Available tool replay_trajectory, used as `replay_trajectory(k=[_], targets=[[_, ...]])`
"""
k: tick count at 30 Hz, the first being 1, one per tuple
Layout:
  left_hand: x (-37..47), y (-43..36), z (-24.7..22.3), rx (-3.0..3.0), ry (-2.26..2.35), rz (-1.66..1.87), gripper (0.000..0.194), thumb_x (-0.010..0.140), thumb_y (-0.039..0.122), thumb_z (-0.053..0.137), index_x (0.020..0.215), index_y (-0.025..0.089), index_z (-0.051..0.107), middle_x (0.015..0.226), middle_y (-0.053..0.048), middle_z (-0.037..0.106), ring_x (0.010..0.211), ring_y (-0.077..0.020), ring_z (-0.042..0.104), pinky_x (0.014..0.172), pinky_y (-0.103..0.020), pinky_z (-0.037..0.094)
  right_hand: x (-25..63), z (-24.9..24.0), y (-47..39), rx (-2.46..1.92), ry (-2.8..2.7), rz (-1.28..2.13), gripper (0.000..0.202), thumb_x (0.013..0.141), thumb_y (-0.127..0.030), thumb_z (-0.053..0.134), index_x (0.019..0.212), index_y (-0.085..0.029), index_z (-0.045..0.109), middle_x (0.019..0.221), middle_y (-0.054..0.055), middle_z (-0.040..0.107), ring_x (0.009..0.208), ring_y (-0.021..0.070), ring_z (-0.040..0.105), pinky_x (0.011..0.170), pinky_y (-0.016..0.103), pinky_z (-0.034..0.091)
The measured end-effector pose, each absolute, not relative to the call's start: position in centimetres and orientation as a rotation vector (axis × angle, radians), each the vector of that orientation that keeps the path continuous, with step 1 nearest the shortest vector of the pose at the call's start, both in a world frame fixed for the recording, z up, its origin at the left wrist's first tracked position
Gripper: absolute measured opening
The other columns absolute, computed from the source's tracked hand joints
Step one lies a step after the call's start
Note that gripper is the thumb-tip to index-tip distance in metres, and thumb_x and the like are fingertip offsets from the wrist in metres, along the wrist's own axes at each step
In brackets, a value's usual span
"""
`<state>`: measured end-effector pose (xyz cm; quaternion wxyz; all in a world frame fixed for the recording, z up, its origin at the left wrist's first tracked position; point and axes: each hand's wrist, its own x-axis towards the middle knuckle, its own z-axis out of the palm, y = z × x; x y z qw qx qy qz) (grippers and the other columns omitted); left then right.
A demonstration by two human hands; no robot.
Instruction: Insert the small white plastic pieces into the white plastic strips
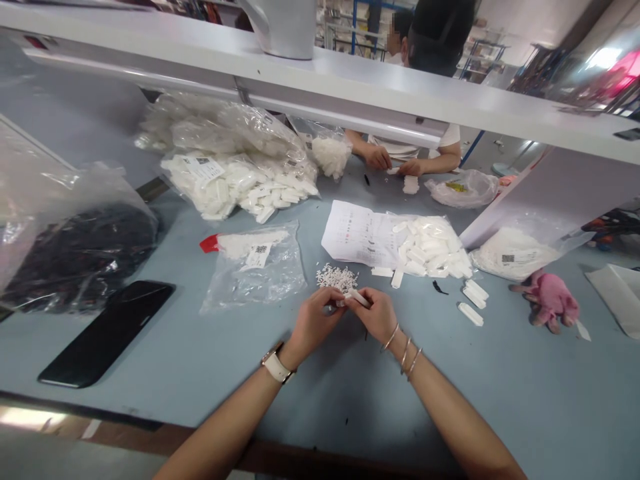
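My right hand (376, 315) is closed around a slim white plastic piece (359, 298), which points toward my other hand. Fingertips of my left hand (315, 317) are pinched together at the near end of that piece, on something small and whitish that the fingers partly cover. Just beyond both hands lies a pile of tiny white parts (336, 277). A bag of white plastic pieces (434, 247) lies past my right hand, with a few loose ones beside it. Further right rest several loose white pieces (471, 314) and a small black part (440, 287).
A printed sheet (353, 233) lies beyond the pile. Left are a clear bag with a label (250, 273), a black tray-like object (107, 333) and large filled bags (235, 160). A pink plush toy (553, 300) sits right. Across the table, a co-worker's hands (395, 163) handle white parts under a shelf (350, 73).
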<state>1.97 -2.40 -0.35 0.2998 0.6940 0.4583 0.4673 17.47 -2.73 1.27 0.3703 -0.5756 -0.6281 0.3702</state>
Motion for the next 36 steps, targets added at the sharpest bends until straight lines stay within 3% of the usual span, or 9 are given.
replay_trajectory(k=[4,8,12,19,26,31,36], targets=[[1.94,-2.33,-0.77,1.744,1.169,1.269,0.006,0.073,0.022,0.063,0.075,0.017,0.061,0.082,-0.005,0.066,0.07,-0.0148,0.064,0.064,-0.026,0.055,17.68,1.14,-2.42,-1.544,-1.495,0.903,0.035,0.064,-0.045,0.072,0.082,-0.017,0.062,0.073,0.0,0.063,0.062,0.0133,0.053,0.057,0.024,0.043],[1.92,-2.41,-0.81,1.696,1.13,1.279,0.007,0.074,0.023,0.064,0.075,0.017,0.061,0.083,-0.006,0.067,0.073,-0.0157,0.065,0.066,-0.027,0.056,17.87,0.96,-2.1,-1.419,-1.387,1.195,0.046,0.061,-0.043,0.074,0.096,-0.016,0.063,0.082,0.002,0.067,0.07,0.0156,0.059,0.065,0.027,0.048],[2.04,-2.59,-0.62,1.663,1.104,1.272,0.008,0.072,0.023,0.066,0.075,0.017,0.062,0.083,-0.007,0.068,0.074,-0.0166,0.066,0.066,-0.028,0.056,17.91,1.08,-2.14,-1.312,-1.394,1.386,0.032,0.067,-0.042,0.069,0.084,-0.015,0.068,0.075,0.002,0.068,0.071,0.0171,0.061,0.065,0.027,0.047],[2.29,-2.57,-1.0,1.525,1.096,1.256,0.017,0.07,0.031,0.069,0.074,0.016,0.063,0.081,-0.007,0.069,0.071,-0.0167,0.066,0.064,-0.028,0.057,17.72,1.49,-2.46,-1.309,-1.454,1.303,0.026,0.072,-0.039,0.064,0.079,-0.015,0.07,0.069,0.0,0.065,0.067,0.0152,0.057,0.056,0.023,0.043],[2.31,-2.44,-0.74,1.391,1.088,1.242,0.025,0.065,0.034,0.074,0.073,0.015,0.061,0.08,-0.006,0.069,0.073,-0.0179,0.067,0.068,-0.03,0.058,17.96,1.79,-2.28,-1.3,-1.396,1.435,0.032,0.074,-0.042,0.059,0.081,-0.013,0.068,0.046,-0.007,0.041,0.044,0.0065,0.033,0.043,0.02,0.026],[2.34,-2.52,-0.72,1.4,1.082,1.233,0.024,0.066,0.035,0.074,0.072,0.015,0.063,0.079,-0.007,0.069,0.074,-0.018,0.067,0.068,-0.029,0.057,17.71,1.51,-2.39,-1.331,-1.397,1.375,0.024,0.07,-0.037,0.063,0.075,-0.014,0.067,0.056,-0.004,0.052,0.052,0.0079,0.04,0.047,0.019,0.031],[2.41,-2.56,-0.94,1.42,1.131,1.228,0.021,0.065,0.032,0.073,0.071,0.015,0.063,0.076,-0.006,0.069,0.069,-0.0171,0.066,0.065,-0.028,0.057,17.4,1.34,-2.61,-1.399,-1.464,1.256,0.022,0.07,-0.036,0.062,0.075,-0.014,0.066,0.055,-0.004,0.053,0.05,0.0086,0.041,0.048,0.02,0.032]])
